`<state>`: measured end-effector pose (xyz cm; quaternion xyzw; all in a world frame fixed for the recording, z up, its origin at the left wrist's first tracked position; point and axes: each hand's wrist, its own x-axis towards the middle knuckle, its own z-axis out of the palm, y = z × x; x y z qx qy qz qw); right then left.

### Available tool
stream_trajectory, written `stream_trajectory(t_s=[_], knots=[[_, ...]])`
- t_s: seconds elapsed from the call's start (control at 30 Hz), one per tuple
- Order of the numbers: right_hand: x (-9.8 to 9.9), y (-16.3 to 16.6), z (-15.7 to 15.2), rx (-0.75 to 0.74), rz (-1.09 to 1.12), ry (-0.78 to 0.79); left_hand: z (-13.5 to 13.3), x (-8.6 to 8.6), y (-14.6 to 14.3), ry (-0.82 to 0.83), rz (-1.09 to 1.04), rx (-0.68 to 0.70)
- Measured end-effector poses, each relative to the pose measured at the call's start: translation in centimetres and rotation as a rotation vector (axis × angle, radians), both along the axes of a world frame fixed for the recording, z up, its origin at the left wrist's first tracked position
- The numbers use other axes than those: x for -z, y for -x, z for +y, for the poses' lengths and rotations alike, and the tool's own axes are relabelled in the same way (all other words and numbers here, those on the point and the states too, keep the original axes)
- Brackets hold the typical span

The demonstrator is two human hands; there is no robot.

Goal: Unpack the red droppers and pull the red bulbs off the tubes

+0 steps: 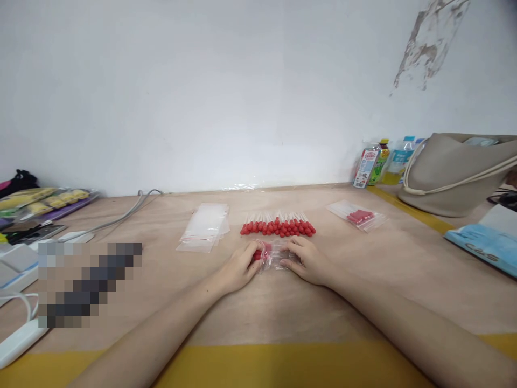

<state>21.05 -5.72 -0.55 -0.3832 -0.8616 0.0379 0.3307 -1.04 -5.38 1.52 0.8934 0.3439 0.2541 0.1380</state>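
A plain white wall (pixel 202 97) fills the upper half, with a rough, brownish peeled patch (pixel 428 54) at upper right. Against it stands a broad tan tabletop (pixel 404 258), a mustard-yellow band (pixel 258 369) along its near edge, a narrower yellow strip (pixel 390 198) slanting at right; the light is pale and even

Left hand (pixel 242 268), right hand (pixel 307 261): that's two! One clear bag (pixel 277 260) between them, one filled bag (pixel 374 222) beyond the right, one bag stack (pixel 204 226) beyond the left, dozens of red-tipped sticks (pixel 278 226) straight ahead!
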Motion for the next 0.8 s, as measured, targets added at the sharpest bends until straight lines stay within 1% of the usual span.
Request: stream_trajectory(t_s=[0.07, 0.13, 0.2, 0.27, 0.33, 0.37, 0.43, 0.5, 0.53, 0.57, 0.63, 0.73, 0.8], knots=[[0.1, -0.1, 0.0, 0.013, 0.000, 0.007, 0.2, -0.5, 0.4, 0.062, -0.058, -0.010], [0.2, -0.3, 0.1, 0.028, -0.002, 0.015, 0.6, -1.3, 1.5, 0.123, -0.085, -0.019], [0.2, -0.5, 0.1, 0.030, -0.011, 0.021, 1.2, -2.5, 3.5, 0.195, -0.066, -0.029], [0.2, -0.6, 0.2, 0.025, -0.019, 0.028, 2.0, -3.8, 6.3, 0.330, -0.068, -0.027], [0.2, -0.6, 0.2, 0.022, -0.023, 0.034, 2.8, -4.9, 9.2, 0.369, -0.158, -0.108], [0.2, -0.6, 0.2, 0.021, -0.023, 0.034, 3.3, -5.2, 10.4, 0.350, -0.224, -0.169], [0.1, -0.6, 0.2, 0.022, -0.021, 0.034, 4.4, -5.2, 11.8, 0.240, -0.431, -0.312], [0.1, -0.6, 0.2, 0.022, -0.022, 0.036, 5.6, -4.5, 11.8, 0.109, -0.591, -0.456], [0.1, -0.6, 0.3, 0.021, -0.023, 0.037, 6.2, -4.0, 11.3, 0.048, -0.623, -0.514], [0.2, -0.6, 0.3, 0.020, -0.025, 0.036, 6.7, -3.4, 10.5, 0.001, -0.609, -0.556], [0.2, -0.6, 0.3, 0.018, -0.030, 0.027, 7.6, -2.3, 8.6, -0.086, -0.456, -0.595], [0.3, -0.6, 0.4, 0.018, -0.039, 0.014, 8.2, -1.0, 5.7, -0.217, -0.149, -0.561], [0.2, -0.6, 0.3, 0.015, -0.044, 0.010, 8.3, -0.6, 4.4, -0.237, -0.064, -0.548]])
